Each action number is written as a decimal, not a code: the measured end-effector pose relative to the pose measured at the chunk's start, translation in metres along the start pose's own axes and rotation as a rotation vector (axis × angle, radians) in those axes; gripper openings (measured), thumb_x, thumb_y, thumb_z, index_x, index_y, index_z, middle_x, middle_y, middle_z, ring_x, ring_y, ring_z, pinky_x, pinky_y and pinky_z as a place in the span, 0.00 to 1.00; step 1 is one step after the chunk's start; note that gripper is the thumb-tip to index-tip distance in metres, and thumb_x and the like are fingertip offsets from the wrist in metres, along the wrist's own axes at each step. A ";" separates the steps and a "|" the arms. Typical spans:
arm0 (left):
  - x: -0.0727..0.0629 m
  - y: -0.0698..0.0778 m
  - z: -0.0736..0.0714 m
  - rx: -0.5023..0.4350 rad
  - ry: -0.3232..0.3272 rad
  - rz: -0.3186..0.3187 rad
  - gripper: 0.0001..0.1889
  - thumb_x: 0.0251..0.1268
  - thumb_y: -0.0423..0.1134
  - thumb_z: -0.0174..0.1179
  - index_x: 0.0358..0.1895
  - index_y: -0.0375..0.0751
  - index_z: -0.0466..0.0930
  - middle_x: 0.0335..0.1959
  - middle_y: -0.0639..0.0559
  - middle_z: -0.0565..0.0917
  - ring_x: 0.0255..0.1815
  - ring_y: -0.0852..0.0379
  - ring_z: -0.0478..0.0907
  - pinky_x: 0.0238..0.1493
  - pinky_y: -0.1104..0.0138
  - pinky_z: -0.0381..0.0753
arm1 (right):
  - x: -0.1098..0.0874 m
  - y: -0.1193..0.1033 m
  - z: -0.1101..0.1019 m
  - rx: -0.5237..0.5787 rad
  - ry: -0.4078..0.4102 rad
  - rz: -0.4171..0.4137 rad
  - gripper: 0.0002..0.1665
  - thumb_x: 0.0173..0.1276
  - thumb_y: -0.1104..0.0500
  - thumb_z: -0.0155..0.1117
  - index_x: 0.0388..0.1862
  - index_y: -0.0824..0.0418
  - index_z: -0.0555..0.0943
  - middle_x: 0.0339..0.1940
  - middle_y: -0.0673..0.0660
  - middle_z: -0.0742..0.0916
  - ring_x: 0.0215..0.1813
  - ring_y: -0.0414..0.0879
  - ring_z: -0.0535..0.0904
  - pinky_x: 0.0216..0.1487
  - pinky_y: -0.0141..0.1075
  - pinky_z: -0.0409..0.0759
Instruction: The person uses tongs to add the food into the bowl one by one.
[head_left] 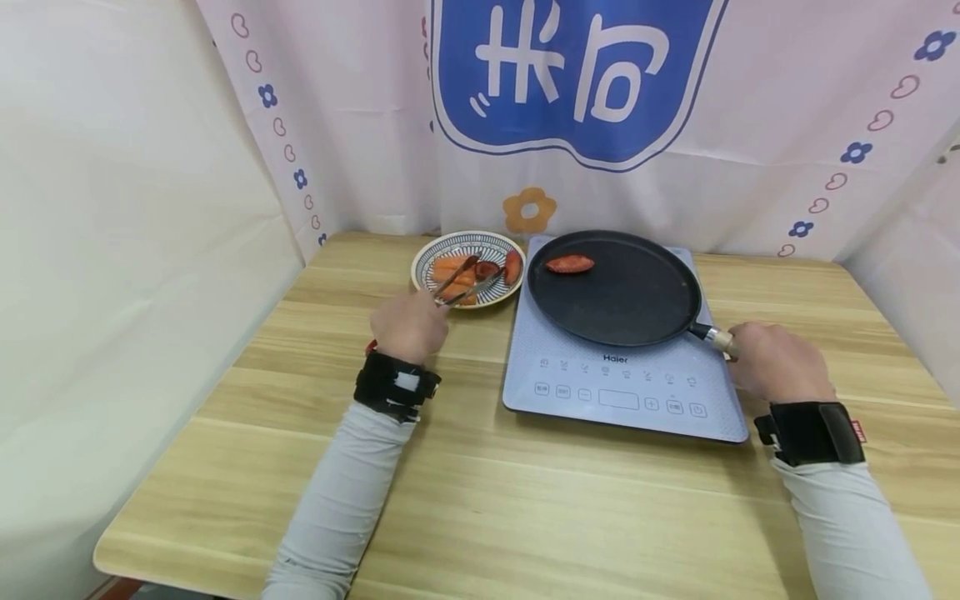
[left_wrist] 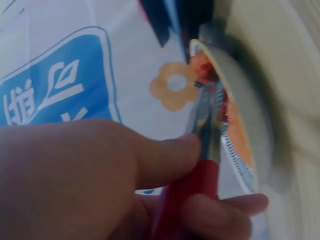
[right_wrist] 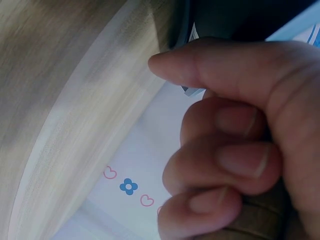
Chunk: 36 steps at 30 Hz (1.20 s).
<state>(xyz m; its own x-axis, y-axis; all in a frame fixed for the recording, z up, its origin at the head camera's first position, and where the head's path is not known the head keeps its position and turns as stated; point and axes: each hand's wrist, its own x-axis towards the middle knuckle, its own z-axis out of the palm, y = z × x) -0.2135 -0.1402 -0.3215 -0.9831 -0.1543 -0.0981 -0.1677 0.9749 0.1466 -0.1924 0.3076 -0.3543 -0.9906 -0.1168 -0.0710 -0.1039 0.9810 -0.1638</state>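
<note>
Food [head_left: 487, 269] pickup near counter's far edge [head_left: 765, 267] seems underway, next needing squeezing: left hand [head_left: 410, 325] grips tongs [left_wrist: 200, 175], right hand [head_left: 780, 362] pan handle [head_left: 717, 337].

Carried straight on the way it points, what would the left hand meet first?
Likely the plate, near rim first; the tongs in the left hand reach over it. Depth is unclear.

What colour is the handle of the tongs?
The tongs' handle is red, seen best in the left wrist view.
</note>
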 end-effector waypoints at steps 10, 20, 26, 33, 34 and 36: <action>0.005 -0.001 0.004 -0.003 0.050 0.007 0.22 0.83 0.55 0.52 0.37 0.41 0.83 0.30 0.46 0.84 0.29 0.50 0.79 0.28 0.60 0.72 | 0.000 0.000 0.000 0.007 0.008 -0.007 0.04 0.64 0.64 0.69 0.35 0.64 0.83 0.26 0.58 0.82 0.28 0.54 0.74 0.26 0.45 0.70; 0.012 -0.007 0.007 0.010 0.034 0.037 0.26 0.85 0.57 0.48 0.33 0.42 0.81 0.28 0.47 0.82 0.27 0.50 0.79 0.27 0.61 0.72 | 0.000 -0.001 0.000 0.005 -0.006 0.004 0.04 0.65 0.65 0.68 0.37 0.65 0.83 0.26 0.59 0.82 0.29 0.55 0.74 0.25 0.45 0.69; 0.021 -0.021 0.009 -0.062 -0.019 0.057 0.28 0.85 0.59 0.45 0.31 0.43 0.79 0.29 0.47 0.82 0.25 0.52 0.75 0.25 0.62 0.71 | 0.000 -0.001 -0.001 -0.002 -0.003 -0.001 0.04 0.64 0.64 0.68 0.36 0.65 0.82 0.26 0.59 0.82 0.29 0.56 0.74 0.25 0.46 0.70; 0.030 -0.036 0.007 -0.161 -0.084 0.055 0.28 0.84 0.60 0.44 0.29 0.44 0.77 0.30 0.45 0.81 0.26 0.50 0.75 0.27 0.60 0.71 | -0.001 -0.001 -0.001 -0.011 0.000 -0.004 0.03 0.65 0.64 0.68 0.35 0.63 0.82 0.27 0.60 0.82 0.29 0.55 0.75 0.25 0.47 0.70; 0.032 -0.038 0.008 -0.171 -0.094 0.063 0.28 0.84 0.60 0.43 0.29 0.44 0.78 0.30 0.46 0.81 0.26 0.51 0.75 0.27 0.60 0.71 | 0.000 -0.001 -0.001 -0.011 -0.002 -0.003 0.03 0.65 0.64 0.68 0.35 0.63 0.82 0.27 0.60 0.83 0.29 0.55 0.75 0.25 0.47 0.70; 0.035 -0.042 0.009 -0.195 -0.114 0.082 0.27 0.84 0.59 0.43 0.31 0.44 0.78 0.29 0.46 0.79 0.25 0.51 0.73 0.27 0.60 0.71 | 0.000 -0.001 -0.001 -0.011 -0.005 0.000 0.03 0.65 0.64 0.68 0.35 0.63 0.82 0.27 0.60 0.83 0.29 0.55 0.75 0.25 0.46 0.70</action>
<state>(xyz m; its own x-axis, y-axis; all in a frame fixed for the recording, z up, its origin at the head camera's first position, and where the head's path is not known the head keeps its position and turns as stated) -0.2404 -0.1849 -0.3397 -0.9812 -0.0461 -0.1873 -0.1096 0.9323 0.3447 -0.1924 0.3070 -0.3533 -0.9901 -0.1179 -0.0757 -0.1052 0.9825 -0.1535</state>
